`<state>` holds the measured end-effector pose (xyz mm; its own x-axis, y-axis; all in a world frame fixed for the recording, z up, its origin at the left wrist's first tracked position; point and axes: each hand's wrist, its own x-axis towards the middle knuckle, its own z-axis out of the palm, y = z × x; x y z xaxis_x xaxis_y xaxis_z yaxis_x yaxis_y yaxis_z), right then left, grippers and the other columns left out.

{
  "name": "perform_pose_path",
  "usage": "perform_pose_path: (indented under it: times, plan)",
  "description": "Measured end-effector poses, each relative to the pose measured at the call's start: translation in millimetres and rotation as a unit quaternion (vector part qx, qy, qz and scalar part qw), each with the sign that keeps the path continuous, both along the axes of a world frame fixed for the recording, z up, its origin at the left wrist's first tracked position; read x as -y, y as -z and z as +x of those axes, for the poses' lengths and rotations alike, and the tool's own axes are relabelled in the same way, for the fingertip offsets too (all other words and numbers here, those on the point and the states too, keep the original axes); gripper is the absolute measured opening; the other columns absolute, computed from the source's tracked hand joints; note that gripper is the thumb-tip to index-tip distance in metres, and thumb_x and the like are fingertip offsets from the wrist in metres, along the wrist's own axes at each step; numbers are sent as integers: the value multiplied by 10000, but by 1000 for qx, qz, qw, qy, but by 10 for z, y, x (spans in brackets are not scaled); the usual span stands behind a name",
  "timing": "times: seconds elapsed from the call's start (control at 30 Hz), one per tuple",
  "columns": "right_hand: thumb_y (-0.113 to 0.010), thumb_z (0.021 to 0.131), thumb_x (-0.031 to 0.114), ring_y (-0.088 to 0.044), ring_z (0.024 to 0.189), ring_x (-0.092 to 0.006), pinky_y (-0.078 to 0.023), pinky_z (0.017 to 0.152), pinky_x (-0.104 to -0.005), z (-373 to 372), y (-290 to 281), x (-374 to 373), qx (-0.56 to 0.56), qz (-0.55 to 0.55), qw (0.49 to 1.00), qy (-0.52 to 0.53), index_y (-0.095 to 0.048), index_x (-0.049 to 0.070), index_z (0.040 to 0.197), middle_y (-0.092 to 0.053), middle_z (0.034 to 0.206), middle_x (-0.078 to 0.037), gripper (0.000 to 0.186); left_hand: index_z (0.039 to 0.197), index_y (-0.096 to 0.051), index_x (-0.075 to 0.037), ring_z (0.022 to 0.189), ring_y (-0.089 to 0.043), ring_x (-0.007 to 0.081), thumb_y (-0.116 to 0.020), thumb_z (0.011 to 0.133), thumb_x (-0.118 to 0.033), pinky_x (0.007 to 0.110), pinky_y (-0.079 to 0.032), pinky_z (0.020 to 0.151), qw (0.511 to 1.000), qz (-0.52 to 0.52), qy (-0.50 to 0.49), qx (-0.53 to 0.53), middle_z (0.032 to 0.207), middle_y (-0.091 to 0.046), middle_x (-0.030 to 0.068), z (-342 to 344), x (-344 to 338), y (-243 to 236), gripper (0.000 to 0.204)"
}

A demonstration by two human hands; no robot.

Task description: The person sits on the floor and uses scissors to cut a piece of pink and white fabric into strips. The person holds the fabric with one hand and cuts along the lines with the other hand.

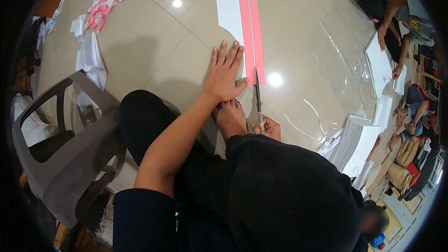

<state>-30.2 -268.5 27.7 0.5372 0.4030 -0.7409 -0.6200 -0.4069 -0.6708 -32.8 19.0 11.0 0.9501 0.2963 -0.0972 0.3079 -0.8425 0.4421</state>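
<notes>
A flat white piece (228, 11) with a curved edge lies on the tiled floor, two pink strips (256, 32) running side by side along its right. Whether it is paper or cloth I cannot tell. My left hand (224, 74) presses down on its near end, palm down with the fingers stretched out. In my right hand (269, 129), partly hidden by my dark-clothed knee, are scissors (258, 98). Their blades point away from me and meet the near end of the pink strips, close to the narrow line between them. My bare foot (231, 119) rests just below my left hand.
A grey plastic chair (77, 154) stands at left. Pink and white scraps (102, 7) lie at the far left. Clear plastic sheeting (340, 46), thin white offcuts (303, 128) and a white stack (357, 142) lie at right. A co-worker (396, 14) handles white sheets (379, 63) there.
</notes>
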Motion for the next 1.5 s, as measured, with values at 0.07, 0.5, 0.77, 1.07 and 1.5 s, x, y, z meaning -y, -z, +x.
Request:
perform_pose_path:
  times: [0.07, 0.5, 0.77, 1.07, 1.5]
  plan:
    - [-842, 988, 44, -597, 693, -49, -469, 629, -249, 2, -12, -3, 2, 0, 1000, 1, -656, 50, 896, -713, 805, 0, 208, 1765, -299, -39, 1704, -156, 507, -703, 955, -498, 659, -90, 1383, 1000, -2, 0, 0, 1845, -274, 194, 8, 2, -8, 1015]
    - [-855, 975, 89, -560, 654, -61, -439, 595, -257, 96, -40, -96, -34, -22, 999, 0, -648, 50, 906, -674, 795, 9, 222, 1784, -278, -58, 1732, -111, 455, -690, 935, -503, 610, -53, 1406, 1000, 1, -5, -28, 1870, -236, 161, 19, 6, -39, 1043]
    - [-869, 962, 95, -590, 604, -83, -447, 542, -264, 169, -38, -168, -69, -6, 997, 25, -645, 50, 916, -674, 783, -7, 233, 1779, -283, -54, 1726, -120, 468, -693, 944, -507, 625, -61, 1399, 1000, 2, -2, -13, 1865, -242, 169, 18, 6, -10, 1035]
    - [-872, 967, 89, -594, 587, -79, -458, 536, -264, 180, -14, -181, -84, -4, 996, 37, -651, 60, 914, -691, 765, -11, 230, 1771, -296, -52, 1708, -154, 500, -704, 953, -511, 656, -87, 1385, 1000, -3, -3, -4, 1850, -271, 184, 16, 8, 0, 1023]
    - [-862, 979, 86, -591, 578, -75, -455, 529, -266, 181, -45, -173, -63, -12, 998, 22, -643, 59, 911, -681, 759, -9, 230, 1770, -300, -51, 1707, -156, 504, -711, 943, -502, 656, -91, 1385, 1000, -4, -3, -3, 1848, -274, 190, 19, 1, -5, 1027]
